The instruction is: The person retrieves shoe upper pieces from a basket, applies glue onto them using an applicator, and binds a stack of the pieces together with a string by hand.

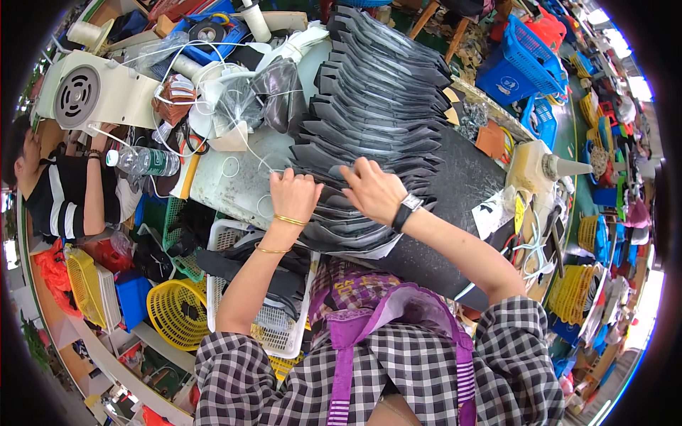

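A long row of overlapping black, grey-edged flat pieces (376, 92), perhaps shoe uppers, runs over the bench toward me. My left hand (294, 195) is closed at the left edge of the row, fingers curled over one of the black pieces. Just to its right, my right hand (374, 190) bends its fingers over the middle of the row, thumb side toward the left hand. The fingertips of both are partly hidden, so the exact grip is hard to see. The nearest pieces (348, 231) lie below my hands, close to my purple apron (362, 298).
Left on the bench are a water bottle (145, 162), scissors (195, 140) and plastic-wrapped bundles (277, 96). A white basket (284, 334) with dark pieces stands beside me. Glue container (533, 170) sits right. A co-worker's arm (94, 188) shows at far left.
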`<move>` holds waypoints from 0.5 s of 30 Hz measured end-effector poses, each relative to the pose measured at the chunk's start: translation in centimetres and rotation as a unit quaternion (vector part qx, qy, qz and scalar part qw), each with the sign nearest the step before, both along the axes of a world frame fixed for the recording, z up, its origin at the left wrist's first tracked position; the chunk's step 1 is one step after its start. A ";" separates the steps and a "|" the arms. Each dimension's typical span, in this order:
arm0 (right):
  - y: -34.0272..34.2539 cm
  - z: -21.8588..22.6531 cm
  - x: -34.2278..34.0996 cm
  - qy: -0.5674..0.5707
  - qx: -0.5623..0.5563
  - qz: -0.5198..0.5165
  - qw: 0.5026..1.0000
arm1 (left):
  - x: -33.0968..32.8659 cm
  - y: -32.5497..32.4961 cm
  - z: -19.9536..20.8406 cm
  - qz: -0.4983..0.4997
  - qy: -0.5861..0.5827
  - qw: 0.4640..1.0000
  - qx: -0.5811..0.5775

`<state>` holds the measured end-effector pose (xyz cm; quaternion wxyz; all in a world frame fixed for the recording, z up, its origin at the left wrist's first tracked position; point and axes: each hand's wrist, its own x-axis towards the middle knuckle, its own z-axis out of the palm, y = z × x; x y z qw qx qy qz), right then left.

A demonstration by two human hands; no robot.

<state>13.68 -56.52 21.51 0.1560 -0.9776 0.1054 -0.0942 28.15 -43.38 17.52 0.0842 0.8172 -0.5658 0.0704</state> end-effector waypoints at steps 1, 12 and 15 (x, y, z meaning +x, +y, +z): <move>0.3 -0.5 0.6 0.000 0.002 0.003 1.000 | 0.2 0.3 0.1 -0.005 -0.016 1.000 -0.021; 2.7 -3.7 5.5 -0.044 -0.068 0.088 0.993 | 1.1 2.1 1.0 -0.034 0.028 0.999 -0.017; 2.2 -2.9 4.4 -0.029 0.037 0.050 0.998 | 1.3 2.6 0.8 -0.035 0.069 0.996 -0.050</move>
